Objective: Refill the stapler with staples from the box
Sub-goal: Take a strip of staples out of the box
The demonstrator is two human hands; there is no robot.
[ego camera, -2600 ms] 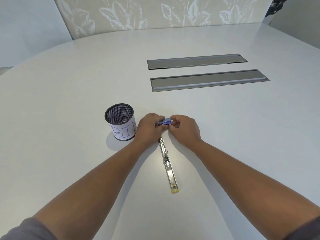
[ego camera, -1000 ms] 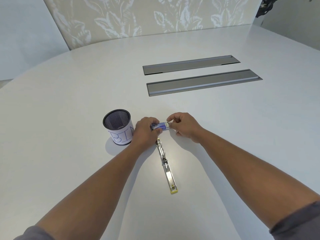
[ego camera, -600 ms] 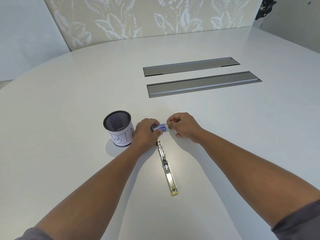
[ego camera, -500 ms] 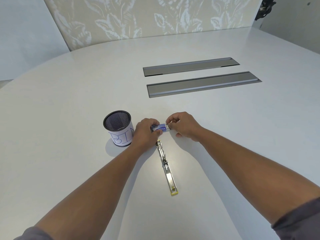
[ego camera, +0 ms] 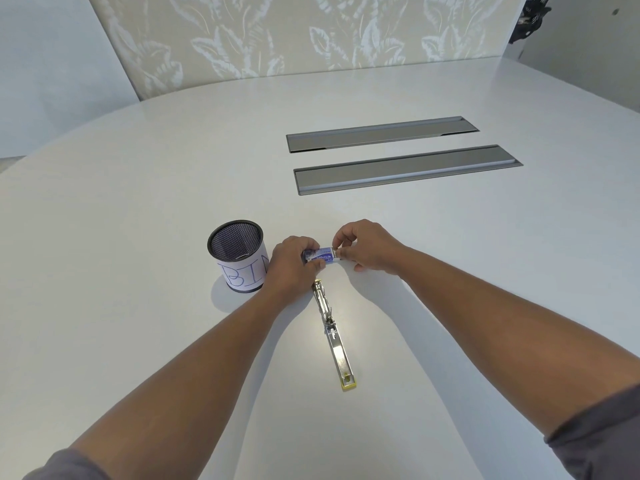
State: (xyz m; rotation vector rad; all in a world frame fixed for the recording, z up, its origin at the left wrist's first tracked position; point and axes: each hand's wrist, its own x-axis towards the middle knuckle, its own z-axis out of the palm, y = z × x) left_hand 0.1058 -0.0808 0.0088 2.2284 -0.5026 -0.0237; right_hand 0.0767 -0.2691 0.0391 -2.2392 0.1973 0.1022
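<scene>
Stapler (ego camera: 334, 336) lies opened flat, chrome, yellow-tipped, on the table (ego camera: 138, 202).

1 head-worn wide-angle view, looking forward and down over the white table (ego camera: 138, 209), hands (ego camera: 294, 263) near centre

- A black mesh cup (ego camera: 235, 252) stood upright on the white bench (ego camera: 121, 209), wrapped in a paper label reading "BIN".
- Two long grey panels (ego camera: 398, 168) lay flush in the bench at about 1 o'clock from the cup, parallel and well apart from it.
- A leaf-patterned wall (ego camera: 294, 36) rose behind the bench at 12 o'clock.
</scene>
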